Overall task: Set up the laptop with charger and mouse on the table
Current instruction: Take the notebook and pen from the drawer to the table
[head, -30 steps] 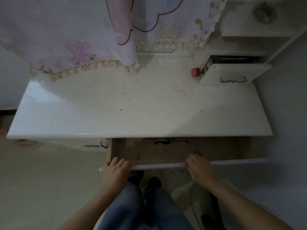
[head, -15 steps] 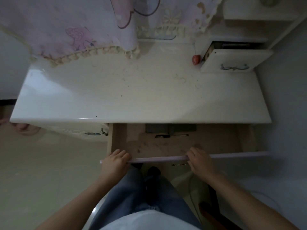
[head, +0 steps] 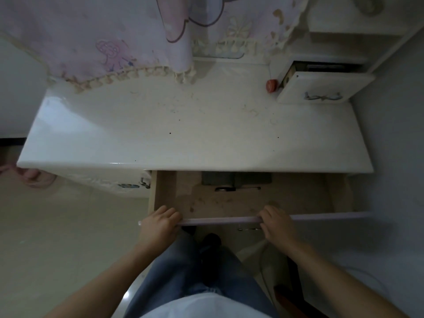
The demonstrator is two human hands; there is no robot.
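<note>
The left grip and right grip both curl over the drawer front. The left holds its left end, and a stretch of the front runs on to the right of the right grip. Beyond the grips the drawer stands open under the desk edge. At its back, ahead of the gap between the grips, a flat item lies partly under the desk, with a slim item just before it. On the desk, far beyond the right grip, a round object sits just left of a small open drawer. A cloth hangs over the desk's rear, beyond the left grip. The person's legs are nearer than the grips, between them.
</note>
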